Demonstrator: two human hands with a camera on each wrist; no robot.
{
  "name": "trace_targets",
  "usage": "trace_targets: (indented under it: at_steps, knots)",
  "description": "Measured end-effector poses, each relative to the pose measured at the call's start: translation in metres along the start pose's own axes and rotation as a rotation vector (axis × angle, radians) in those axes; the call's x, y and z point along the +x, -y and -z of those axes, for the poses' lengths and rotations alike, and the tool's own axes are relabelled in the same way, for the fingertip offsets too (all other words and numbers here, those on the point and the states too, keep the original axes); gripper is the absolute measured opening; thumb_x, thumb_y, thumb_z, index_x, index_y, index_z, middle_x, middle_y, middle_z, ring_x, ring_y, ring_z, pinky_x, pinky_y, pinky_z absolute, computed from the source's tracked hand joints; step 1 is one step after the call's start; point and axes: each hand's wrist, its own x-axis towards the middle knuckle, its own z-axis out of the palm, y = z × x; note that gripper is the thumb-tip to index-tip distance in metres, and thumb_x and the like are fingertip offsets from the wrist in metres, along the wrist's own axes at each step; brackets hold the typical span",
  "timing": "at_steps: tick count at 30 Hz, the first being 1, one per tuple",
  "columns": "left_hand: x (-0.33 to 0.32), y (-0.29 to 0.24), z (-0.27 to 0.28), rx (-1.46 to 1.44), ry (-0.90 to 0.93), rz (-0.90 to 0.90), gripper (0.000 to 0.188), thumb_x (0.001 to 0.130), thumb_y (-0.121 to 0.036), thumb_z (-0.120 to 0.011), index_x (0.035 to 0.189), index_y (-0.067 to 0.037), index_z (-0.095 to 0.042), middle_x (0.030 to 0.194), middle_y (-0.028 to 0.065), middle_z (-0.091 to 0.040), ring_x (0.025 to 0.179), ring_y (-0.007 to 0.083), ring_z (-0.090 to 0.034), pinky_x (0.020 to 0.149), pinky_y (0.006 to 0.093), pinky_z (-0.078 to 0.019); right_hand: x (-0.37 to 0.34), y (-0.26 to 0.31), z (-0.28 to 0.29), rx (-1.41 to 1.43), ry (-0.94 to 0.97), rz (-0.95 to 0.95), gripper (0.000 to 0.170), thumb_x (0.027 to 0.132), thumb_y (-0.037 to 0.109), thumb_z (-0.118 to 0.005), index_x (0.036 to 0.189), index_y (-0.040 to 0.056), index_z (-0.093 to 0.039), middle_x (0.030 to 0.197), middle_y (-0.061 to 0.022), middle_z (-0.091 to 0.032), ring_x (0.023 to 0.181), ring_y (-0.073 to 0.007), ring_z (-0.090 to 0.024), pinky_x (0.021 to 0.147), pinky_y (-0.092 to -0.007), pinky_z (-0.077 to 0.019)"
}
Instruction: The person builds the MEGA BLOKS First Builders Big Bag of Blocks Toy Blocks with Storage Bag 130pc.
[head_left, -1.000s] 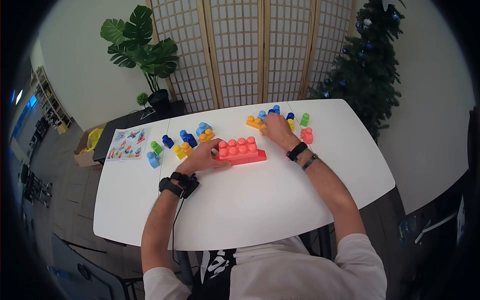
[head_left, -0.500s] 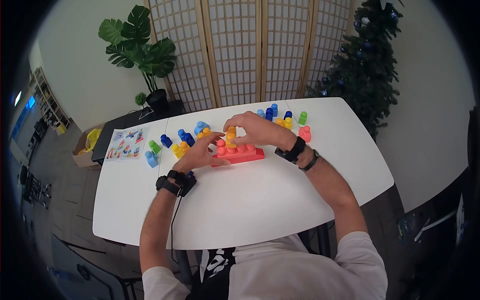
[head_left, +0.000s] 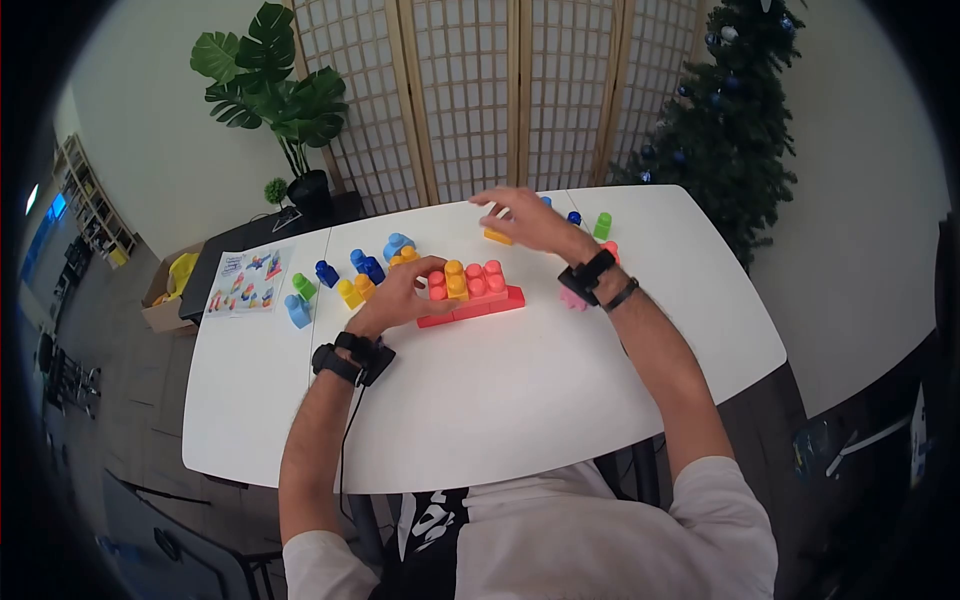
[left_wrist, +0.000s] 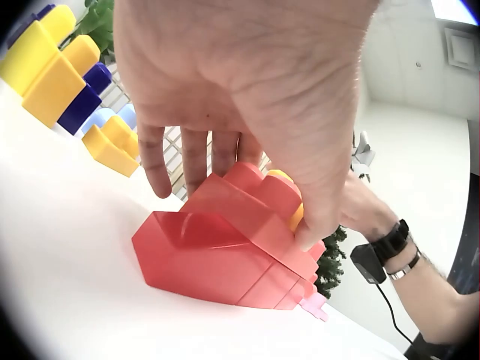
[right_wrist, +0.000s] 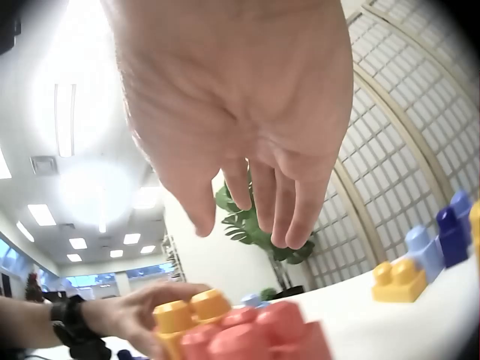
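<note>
My left hand (head_left: 398, 300) grips the left end of a built stack of red toy building blocks (head_left: 490, 288), thumb on the near side and fingers behind. The base has a sloped end (left_wrist: 202, 259), seen in the left wrist view. A two-stud orange block (head_left: 456, 281) sits across the top studs, toward the left, beside the left fingertips. My right hand (head_left: 540, 222) is in the air behind the stack, fingers spread loosely, holding nothing. Just below its fingers in the head view lies another orange block (head_left: 497, 237), which stands on the table in the right wrist view.
Left of the stack stand yellow (head_left: 350, 292), dark blue (head_left: 367, 264), light blue (head_left: 298, 311) and green blocks (head_left: 303, 286). A picture sheet (head_left: 245, 280) lies at the far left. At right are a green block (head_left: 602, 225) and a pink piece (head_left: 572, 299).
My right hand brought an orange block from the back right onto the red stack, released it, and moved back up and right. My left hand has stayed at the stack's left end.
</note>
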Motion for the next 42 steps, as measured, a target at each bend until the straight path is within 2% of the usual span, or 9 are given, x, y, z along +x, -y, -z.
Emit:
trace_targets:
  at_steps: [3,7,9,13,19,25,32,34,42]
  knots:
    - [0.004,0.000,-0.001,0.024,0.016,0.012,0.074,0.081,-0.039,-0.094,0.138,0.000,-0.068,0.125,0.0125,-0.073,0.114,0.0239,-0.068,0.099,0.0363,-0.0558,0.004,-0.054,0.011,-0.527,0.062,0.019,0.042,0.094,0.000,-0.068,0.135,0.0090,-0.071,0.134,-0.0132,-0.071,0.132,-0.0344,-0.061,0.112,-0.0501,-0.0497]
    - [0.004,-0.006,0.000,0.046,0.013,0.043,0.073,0.080,-0.038,-0.094,0.136,0.001,-0.068,0.124,0.0125,-0.073,0.112,0.0238,-0.068,0.098,0.0356,-0.0558,0.007,-0.080,-0.008,-0.745,0.150,0.066,0.042,0.093,0.001,-0.068,0.134,0.0116,-0.072,0.131,-0.0119,-0.072,0.129,-0.0324,-0.062,0.111,-0.0508,-0.0499]
    - [0.005,0.000,-0.002,0.036,0.002,0.033,0.073,0.079,-0.037,-0.094,0.136,0.001,-0.068,0.123,0.0126,-0.073,0.112,0.0238,-0.068,0.097,0.0356,-0.0558,0.009,-0.107,-0.018,-0.985,0.070,0.335,0.039,0.094,0.001,-0.066,0.131,0.0120,-0.074,0.124,-0.0101,-0.074,0.126,-0.0304,-0.065,0.108,-0.0509,-0.0513]
    - [0.006,-0.002,-0.002,0.043,0.011,0.011,0.072,0.078,-0.037,-0.094,0.134,0.002,-0.069,0.122,0.0130,-0.074,0.111,0.0241,-0.068,0.097,0.0355,-0.0560,0.025,-0.096,-0.019,-0.933,0.204,0.211,0.037,0.090,0.007,-0.074,0.127,0.0098,-0.075,0.119,-0.0115,-0.075,0.122,-0.0310,-0.067,0.108,-0.0489,-0.0516]
    - [0.007,0.009,-0.009,0.036,-0.059,-0.052,0.073,0.074,-0.037,-0.097,0.130,0.002,-0.071,0.114,0.0145,-0.076,0.102,0.0262,-0.070,0.088,0.0369,-0.0571,0.024,0.000,0.020,-0.301,0.163,0.041,0.055,0.075,0.033,-0.094,0.117,0.0014,-0.078,0.111,-0.0129,-0.075,0.109,-0.0274,-0.071,0.098,-0.0378,-0.0560]
    - [0.006,-0.001,-0.003,0.044,-0.005,-0.002,0.070,0.076,-0.034,-0.094,0.131,0.001,-0.071,0.117,0.0126,-0.075,0.108,0.0248,-0.070,0.096,0.0368,-0.0569,0.004,0.027,0.005,-0.302,0.372,0.064,0.056,0.076,0.032,-0.094,0.120,0.0000,-0.079,0.111,-0.0147,-0.076,0.104,-0.0286,-0.073,0.094,-0.0388,-0.0578]
    - [0.005,-0.003,-0.001,0.061,0.019,0.020,0.069,0.077,-0.035,-0.094,0.131,0.002,-0.071,0.116,0.0121,-0.075,0.105,0.0239,-0.070,0.097,0.0361,-0.0563,-0.017,0.016,-0.024,-0.296,0.286,0.121,0.057,0.079,0.033,-0.093,0.122,0.0000,-0.077,0.110,-0.0140,-0.075,0.103,-0.0302,-0.072,0.091,-0.0385,-0.0579]
    - [0.006,-0.002,-0.002,0.040,-0.013,-0.026,0.068,0.077,-0.036,-0.095,0.129,0.001,-0.073,0.109,0.0121,-0.077,0.100,0.0248,-0.070,0.088,0.0358,-0.0558,-0.020,0.014,-0.025,-0.259,0.265,0.107,0.058,0.079,0.034,-0.094,0.123,0.0000,-0.077,0.111,-0.0140,-0.074,0.104,-0.0303,-0.072,0.091,-0.0388,-0.0578]
    - [0.005,-0.002,-0.001,0.027,-0.011,-0.022,0.068,0.078,-0.035,-0.095,0.130,0.001,-0.072,0.113,0.0114,-0.076,0.102,0.0236,-0.070,0.092,0.0360,-0.0562,-0.029,0.008,-0.047,-0.113,0.190,0.093,0.062,0.075,0.033,-0.094,0.121,-0.0025,-0.072,0.112,-0.0162,-0.074,0.103,-0.0324,-0.072,0.091,-0.0386,-0.0589]
